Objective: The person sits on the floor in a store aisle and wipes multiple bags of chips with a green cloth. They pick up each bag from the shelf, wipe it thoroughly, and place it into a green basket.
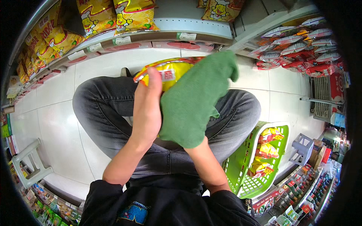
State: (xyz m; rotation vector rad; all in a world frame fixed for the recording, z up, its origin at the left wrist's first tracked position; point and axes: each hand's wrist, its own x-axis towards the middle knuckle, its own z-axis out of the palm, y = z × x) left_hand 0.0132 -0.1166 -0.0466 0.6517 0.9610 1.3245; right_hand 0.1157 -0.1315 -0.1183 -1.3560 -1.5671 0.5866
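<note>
Between my knees, my left hand (pixel 148 106) grips the left end of a yellow and red snack bag (pixel 172 74), thumb on its front. A green cloth (pixel 189 107) drapes over my right hand (pixel 195 142), so only the wrist shows and its fingers are hidden. That cloth lies across the right part of the bag. Several similar yellow and red snack bags (pixel 265 151) rest in a green plastic basket (pixel 274 180) by my right knee.
Ahead runs a metal shelf (pixel 195 26) holding large yellow snack bags (pixel 134 15). Red and white bags (pixel 308 48) fill a rack at the right. A plastic stool (pixel 31 163) stands at the left, another stool (pixel 302 148) at the right. Stocked shelves (pixel 294 189) line the lower right.
</note>
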